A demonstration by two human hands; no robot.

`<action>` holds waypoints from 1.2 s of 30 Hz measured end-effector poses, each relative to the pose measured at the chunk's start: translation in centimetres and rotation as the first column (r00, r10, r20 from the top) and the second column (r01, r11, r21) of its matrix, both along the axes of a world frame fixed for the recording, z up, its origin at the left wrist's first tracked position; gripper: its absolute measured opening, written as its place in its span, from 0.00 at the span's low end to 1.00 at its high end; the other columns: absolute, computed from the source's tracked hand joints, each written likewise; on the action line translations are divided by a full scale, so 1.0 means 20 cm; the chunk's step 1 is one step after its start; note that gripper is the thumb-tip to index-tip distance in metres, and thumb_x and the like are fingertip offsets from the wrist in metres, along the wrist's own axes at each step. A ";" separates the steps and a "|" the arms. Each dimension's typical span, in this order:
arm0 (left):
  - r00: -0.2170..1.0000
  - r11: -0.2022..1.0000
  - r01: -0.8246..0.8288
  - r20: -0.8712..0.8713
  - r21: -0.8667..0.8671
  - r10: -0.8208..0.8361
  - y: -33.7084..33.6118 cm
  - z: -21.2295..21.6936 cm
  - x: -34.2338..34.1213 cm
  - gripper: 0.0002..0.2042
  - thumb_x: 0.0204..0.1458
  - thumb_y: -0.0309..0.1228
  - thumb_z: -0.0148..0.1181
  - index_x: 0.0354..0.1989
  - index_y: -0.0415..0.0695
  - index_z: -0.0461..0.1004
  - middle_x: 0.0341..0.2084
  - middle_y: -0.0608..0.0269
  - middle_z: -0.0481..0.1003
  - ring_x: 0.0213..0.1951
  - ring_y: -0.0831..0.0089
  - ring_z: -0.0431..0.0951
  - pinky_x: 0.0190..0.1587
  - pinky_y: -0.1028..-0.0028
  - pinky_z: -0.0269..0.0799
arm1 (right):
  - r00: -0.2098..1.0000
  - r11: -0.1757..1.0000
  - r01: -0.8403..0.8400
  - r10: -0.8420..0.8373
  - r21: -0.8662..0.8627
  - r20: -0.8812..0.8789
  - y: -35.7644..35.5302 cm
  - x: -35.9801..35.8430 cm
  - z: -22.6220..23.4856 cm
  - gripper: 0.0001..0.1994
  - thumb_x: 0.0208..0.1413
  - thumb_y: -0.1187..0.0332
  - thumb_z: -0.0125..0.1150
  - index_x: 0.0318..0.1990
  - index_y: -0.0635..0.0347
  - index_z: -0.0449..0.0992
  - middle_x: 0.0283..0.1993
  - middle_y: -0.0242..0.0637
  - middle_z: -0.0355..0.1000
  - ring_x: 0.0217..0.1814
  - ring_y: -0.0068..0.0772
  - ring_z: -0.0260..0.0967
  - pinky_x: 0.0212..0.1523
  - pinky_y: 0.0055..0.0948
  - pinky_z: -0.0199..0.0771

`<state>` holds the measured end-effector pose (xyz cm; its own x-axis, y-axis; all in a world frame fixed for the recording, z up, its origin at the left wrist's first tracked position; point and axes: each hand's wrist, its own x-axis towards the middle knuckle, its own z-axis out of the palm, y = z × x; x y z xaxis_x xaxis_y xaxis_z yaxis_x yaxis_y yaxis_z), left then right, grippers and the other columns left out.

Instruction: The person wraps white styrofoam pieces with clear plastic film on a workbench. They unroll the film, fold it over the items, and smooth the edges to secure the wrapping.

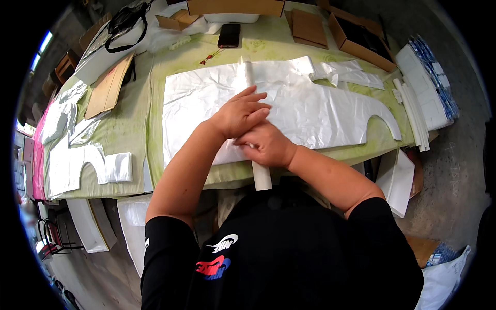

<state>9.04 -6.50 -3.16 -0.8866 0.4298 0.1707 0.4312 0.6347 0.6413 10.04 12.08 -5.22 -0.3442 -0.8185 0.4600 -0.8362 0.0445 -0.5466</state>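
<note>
White plastic sheeting (pixel 206 103), cut with a curved notch and long straps at its right, lies wrinkled on the table before me. A white tube (pixel 262 178) runs across it, its near end sticking out past the table edge. My left hand (pixel 238 114) lies over the tube with its fingers stretched to the right, close above my right hand. Curled and closed, my right hand (pixel 267 144) rests over the tube near the table edge. A bit of white shows between its fingertips; what they pinch is mostly hidden.
A dark phone (pixel 229 35) and a red beaded cord (pixel 209 57) lie beyond the sheeting. Open cardboard boxes (pixel 360 42) stand at the back. Folded white plastic pieces (pixel 119 167) lie left; white rolls (pixel 412 116) and a white box (pixel 424 85) line the right edge.
</note>
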 end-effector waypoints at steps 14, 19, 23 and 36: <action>0.956 0.866 -0.213 -0.087 0.451 0.281 -0.02 -0.18 0.07 0.30 0.51 0.26 0.66 0.64 0.44 0.66 0.60 0.54 0.69 0.67 0.57 0.65 0.64 0.61 0.67 | 0.817 0.822 0.570 -0.565 0.012 -0.117 0.08 -0.44 -0.13 0.25 0.52 0.63 0.66 0.58 0.62 0.75 0.62 0.47 0.72 0.67 0.49 0.66 0.67 0.47 0.63; 0.906 0.816 -0.042 -0.323 0.576 0.274 -0.11 -0.07 0.08 0.18 0.51 0.23 0.57 0.52 0.41 0.75 0.58 0.52 0.72 0.63 0.56 0.68 0.68 0.60 0.60 | 0.979 0.971 0.192 -0.180 0.140 -0.099 -0.13 -0.04 0.03 0.20 0.51 0.65 0.66 0.53 0.56 0.79 0.58 0.43 0.73 0.64 0.52 0.65 0.69 0.47 0.61; 0.982 0.959 0.166 -0.130 0.228 -0.139 -0.14 -0.03 0.09 0.18 0.65 0.39 0.51 0.53 0.39 0.78 0.59 0.51 0.74 0.70 0.48 0.61 0.73 0.55 0.52 | 0.997 0.991 0.030 -0.020 0.131 -0.079 -0.13 -0.02 0.03 0.12 0.52 0.66 0.65 0.44 0.54 0.82 0.51 0.38 0.77 0.62 0.46 0.68 0.69 0.52 0.60; 0.996 0.965 0.002 -0.088 0.264 0.023 -0.28 0.03 0.27 0.16 0.64 0.40 0.54 0.53 0.47 0.79 0.65 0.56 0.71 0.74 0.49 0.55 0.75 0.52 0.46 | 0.949 0.935 -0.315 0.314 0.164 0.028 -0.34 0.13 0.05 0.07 0.55 0.67 0.64 0.40 0.54 0.83 0.45 0.35 0.79 0.57 0.44 0.73 0.62 0.47 0.69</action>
<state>14.44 -12.12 -2.59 -0.8667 0.3497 0.3558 0.4889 0.4532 0.7454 12.61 5.24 -4.22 -0.0576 -0.9490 0.3099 -0.8212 -0.1315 -0.5553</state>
